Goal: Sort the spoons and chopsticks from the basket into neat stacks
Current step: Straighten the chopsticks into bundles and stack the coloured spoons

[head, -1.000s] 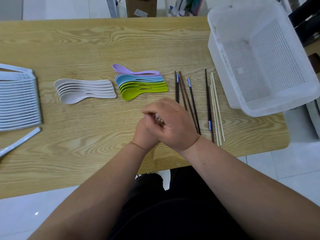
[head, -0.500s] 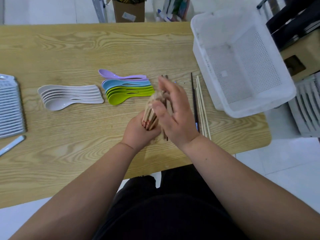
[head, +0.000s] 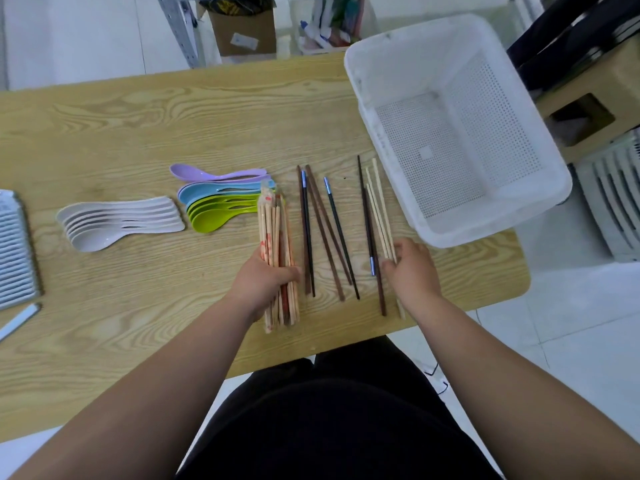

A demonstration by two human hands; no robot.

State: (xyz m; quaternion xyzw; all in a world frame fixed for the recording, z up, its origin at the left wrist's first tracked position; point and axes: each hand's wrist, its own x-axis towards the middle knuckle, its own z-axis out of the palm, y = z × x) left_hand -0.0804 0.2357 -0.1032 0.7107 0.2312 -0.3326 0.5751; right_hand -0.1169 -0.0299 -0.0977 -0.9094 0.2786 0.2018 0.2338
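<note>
- The wooden table (head: 145, 133) carries everything.
- The white basket (head: 353, 77) stands at the far right, nothing showing inside.
- White spoons (head: 117, 221) lie nested on the left; coloured spoons (head: 218, 199) are stacked just beside them.
- The left hand (head: 263, 280) is wrapped around a bundle of pale chopsticks (head: 275, 237), which lies on the table.
- Dark chopsticks (head: 323, 233) lie loose between the hands.
- The right hand (head: 414, 271) touches light chopsticks (head: 379, 206) near the basket, fingers curled; whether it grips them cannot be told.
</note>
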